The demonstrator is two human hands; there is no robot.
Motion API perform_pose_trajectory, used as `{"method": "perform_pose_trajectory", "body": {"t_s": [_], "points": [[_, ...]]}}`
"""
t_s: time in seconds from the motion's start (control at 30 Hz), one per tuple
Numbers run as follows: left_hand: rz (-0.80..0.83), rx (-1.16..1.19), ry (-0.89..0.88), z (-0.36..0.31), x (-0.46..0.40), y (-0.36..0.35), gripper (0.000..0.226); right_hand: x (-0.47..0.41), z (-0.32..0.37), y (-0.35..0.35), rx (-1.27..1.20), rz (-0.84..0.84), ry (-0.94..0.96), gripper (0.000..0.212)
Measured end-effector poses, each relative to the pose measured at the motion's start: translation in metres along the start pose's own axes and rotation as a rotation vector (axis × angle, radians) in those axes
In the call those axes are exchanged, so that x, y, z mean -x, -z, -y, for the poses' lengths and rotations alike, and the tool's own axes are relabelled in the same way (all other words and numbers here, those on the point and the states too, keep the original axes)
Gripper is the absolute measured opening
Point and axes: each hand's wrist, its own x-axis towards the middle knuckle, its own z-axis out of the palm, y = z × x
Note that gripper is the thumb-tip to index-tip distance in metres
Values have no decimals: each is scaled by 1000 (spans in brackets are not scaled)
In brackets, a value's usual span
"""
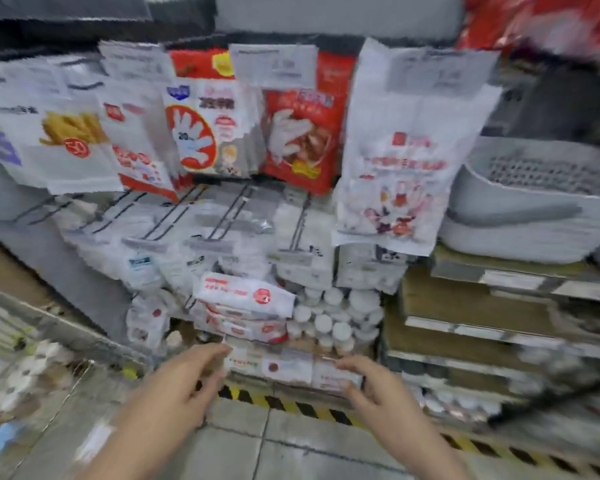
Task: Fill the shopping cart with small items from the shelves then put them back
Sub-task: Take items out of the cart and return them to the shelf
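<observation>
Lower centre: left hand (184, 377) and right hand (371, 386) each pinch an end of a flat white packet (284, 367), grip narrow, at the bottom shelf edge. Yellow-black floor tape (291, 407) just below. Behind: stacked white packets (246, 306), white-capped bottles (333, 320). Upper frame: hanging glove packs (201, 133), "20" readable, other print blurred. Grey basket (534, 206) right.
</observation>
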Motion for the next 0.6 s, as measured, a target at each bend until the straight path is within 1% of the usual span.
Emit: {"method": "perform_pose_trajectory", "body": {"t_s": [0.1,0.2,0.27,0.33,0.43,0.6], "points": [[64,-2,-156,-72,-30,-40,26,44,-42,61,-28,-77,-71,24],[143,-12,-301,-155,-49,-83,27,87,-92,121,-38,-213,-121,19],[163,-47,-379,-205,-59,-109,29,113,-124,156,-38,-298,-137,19],[194,-61,-444,-251,-62,-130,27,136,-151,185,-63,-354,-172,19],[212,-90,-587,-305,-68,-152,33,158,-181,220,-45,-419,-188,18],[237,-45,-701,-360,-94,-173,35,171,-204,274,-51,-575,-167,23]]}}
